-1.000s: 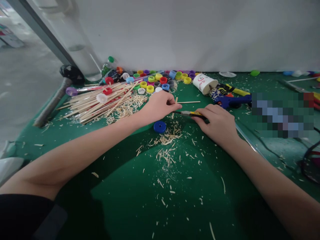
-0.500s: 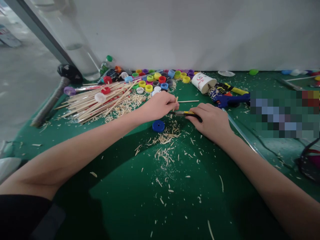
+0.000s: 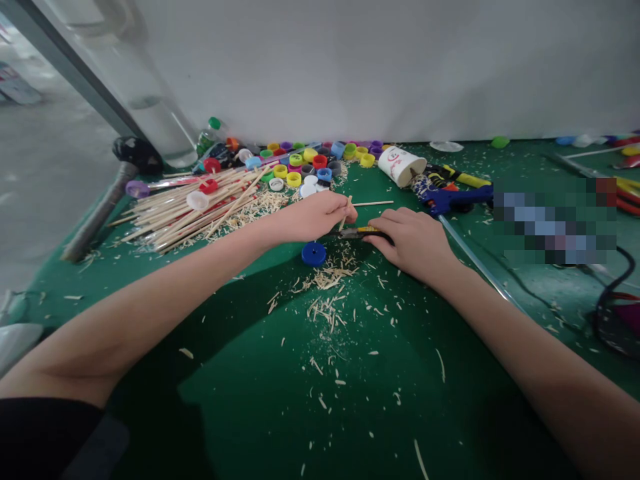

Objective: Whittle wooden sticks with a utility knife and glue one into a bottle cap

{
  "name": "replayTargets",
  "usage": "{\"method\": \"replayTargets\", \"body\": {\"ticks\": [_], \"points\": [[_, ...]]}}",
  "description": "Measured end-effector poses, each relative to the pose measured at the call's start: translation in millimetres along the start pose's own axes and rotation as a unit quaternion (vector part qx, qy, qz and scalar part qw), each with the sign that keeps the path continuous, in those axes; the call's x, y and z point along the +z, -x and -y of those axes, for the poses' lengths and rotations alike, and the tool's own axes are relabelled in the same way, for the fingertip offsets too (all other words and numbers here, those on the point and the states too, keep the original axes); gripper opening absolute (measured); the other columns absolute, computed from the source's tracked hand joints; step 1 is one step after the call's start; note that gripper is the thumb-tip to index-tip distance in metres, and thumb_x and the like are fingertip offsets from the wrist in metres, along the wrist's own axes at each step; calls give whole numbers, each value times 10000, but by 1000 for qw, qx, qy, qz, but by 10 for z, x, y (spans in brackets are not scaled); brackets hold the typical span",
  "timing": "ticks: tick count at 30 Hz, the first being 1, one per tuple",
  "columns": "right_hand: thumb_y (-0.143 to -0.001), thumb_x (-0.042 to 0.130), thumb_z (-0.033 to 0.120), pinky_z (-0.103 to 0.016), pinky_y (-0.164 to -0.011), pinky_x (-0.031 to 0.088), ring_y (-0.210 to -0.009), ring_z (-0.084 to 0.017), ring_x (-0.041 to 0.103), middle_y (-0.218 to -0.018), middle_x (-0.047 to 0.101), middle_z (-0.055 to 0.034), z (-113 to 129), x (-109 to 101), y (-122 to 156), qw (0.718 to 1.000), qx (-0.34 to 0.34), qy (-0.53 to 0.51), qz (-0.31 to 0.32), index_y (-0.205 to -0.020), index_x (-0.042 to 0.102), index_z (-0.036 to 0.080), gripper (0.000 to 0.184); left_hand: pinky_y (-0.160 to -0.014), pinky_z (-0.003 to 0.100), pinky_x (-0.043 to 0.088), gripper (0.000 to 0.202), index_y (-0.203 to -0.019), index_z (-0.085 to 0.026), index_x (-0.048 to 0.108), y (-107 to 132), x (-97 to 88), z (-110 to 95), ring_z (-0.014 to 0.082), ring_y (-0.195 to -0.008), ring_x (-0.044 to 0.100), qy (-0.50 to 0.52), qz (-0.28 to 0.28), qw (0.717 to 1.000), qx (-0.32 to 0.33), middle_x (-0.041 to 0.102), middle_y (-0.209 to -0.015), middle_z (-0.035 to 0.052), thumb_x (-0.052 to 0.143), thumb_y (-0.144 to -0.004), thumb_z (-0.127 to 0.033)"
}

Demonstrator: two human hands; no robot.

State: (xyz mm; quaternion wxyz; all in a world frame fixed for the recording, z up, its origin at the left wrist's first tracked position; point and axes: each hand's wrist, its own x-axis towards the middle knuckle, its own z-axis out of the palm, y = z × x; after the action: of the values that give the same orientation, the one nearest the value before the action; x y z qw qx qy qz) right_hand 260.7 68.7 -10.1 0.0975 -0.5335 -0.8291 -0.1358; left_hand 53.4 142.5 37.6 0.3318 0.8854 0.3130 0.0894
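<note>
My left hand (image 3: 315, 217) pinches a short wooden stick (image 3: 346, 211) that stands tilted on the green table (image 3: 350, 373). My right hand (image 3: 410, 241) is closed round a yellow and black utility knife (image 3: 361, 232), whose tip reaches the foot of the stick. A blue bottle cap (image 3: 313, 253) lies just below my left hand. Wood shavings (image 3: 330, 280) are scattered below both hands. A longer thin stick (image 3: 373, 203) lies flat just beyond my fingers.
A pile of long wooden sticks (image 3: 195, 207) lies at the left, with several coloured bottle caps (image 3: 310, 163) behind it. A tipped paper cup (image 3: 400, 165) and a blue glue gun (image 3: 450, 197) lie at the right. A black cable (image 3: 607, 300) runs along the right edge. A white wall stands behind.
Both hands have stayed together at the stick. The knife has slid slightly left toward the stick, and the view has shifted a little.
</note>
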Motion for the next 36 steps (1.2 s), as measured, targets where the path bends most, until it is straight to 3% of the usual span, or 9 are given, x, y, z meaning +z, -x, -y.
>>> {"method": "replayTargets", "body": {"ticks": [3,5,7,9,18,25,31,36], "points": [[-936,492,403,-325,-621,339,-817,-208,555,-906,675,-49,-21,-2,27,1000,2,-12,-8,-993,660,205,266,-753,245,422,325,-899,-148,679,-12,19,38,106,-792,580,-10,-32,999,-8,694,-942,62,375,-925,-260],[-942,478,394,-329,-642,361,-829,-212,561,-919,678,-62,-54,-7,63,999,12,-26,-25,-1000,660,197,274,-622,267,368,307,-758,-152,671,-20,33,68,87,-593,472,-21,-69,997,-21,638,-712,39,447,-898,-309],[-947,467,390,-330,-668,384,-841,-214,568,-924,677,-71,-93,-14,105,998,29,-38,-49,-1001,657,192,280,-566,284,308,306,-658,-155,636,-23,44,91,73,-514,367,-24,-103,994,-34,533,-572,10,529,-858,-360],[-948,464,392,-328,-681,396,-850,-215,573,-917,674,-72,-126,-22,139,996,44,-42,-67,-996,655,190,282,-558,288,292,316,-618,-154,613,-20,49,99,68,-508,349,-19,-128,991,-41,485,-539,0,580,-829,-387],[-945,462,417,-332,-638,381,-834,-215,577,-934,680,-68,-129,-7,118,996,52,-38,-56,-982,656,204,291,-530,279,259,385,-585,-151,602,-25,67,114,55,-472,335,-39,-138,988,-51,448,-494,-7,532,-862,-408],[-942,469,427,-324,-605,339,-810,-207,570,-896,681,-56,-100,-9,70,998,38,-25,-34,-960,656,207,289,-565,275,298,346,-770,-153,708,-36,104,96,81,-511,392,-62,-103,993,-6,518,-559,11,429,-907,-305],[-938,485,411,-318,-591,322,-832,-201,576,-955,691,-50,-87,-15,48,1000,15,-15,-2,-980,651,214,261,-664,259,364,367,-927,-148,693,-5,71,30,106,-660,503,-63,-48,997,1,653,-813,56,344,-922,-263],[-931,501,416,-321,-591,307,-818,-203,576,-924,693,-34,-79,7,38,1000,8,7,13,-994,650,226,249,-706,256,381,356,-1005,-178,652,3,79,14,122,-782,554,-39,-9,999,29,667,-963,52,321,-938,-290]]}}
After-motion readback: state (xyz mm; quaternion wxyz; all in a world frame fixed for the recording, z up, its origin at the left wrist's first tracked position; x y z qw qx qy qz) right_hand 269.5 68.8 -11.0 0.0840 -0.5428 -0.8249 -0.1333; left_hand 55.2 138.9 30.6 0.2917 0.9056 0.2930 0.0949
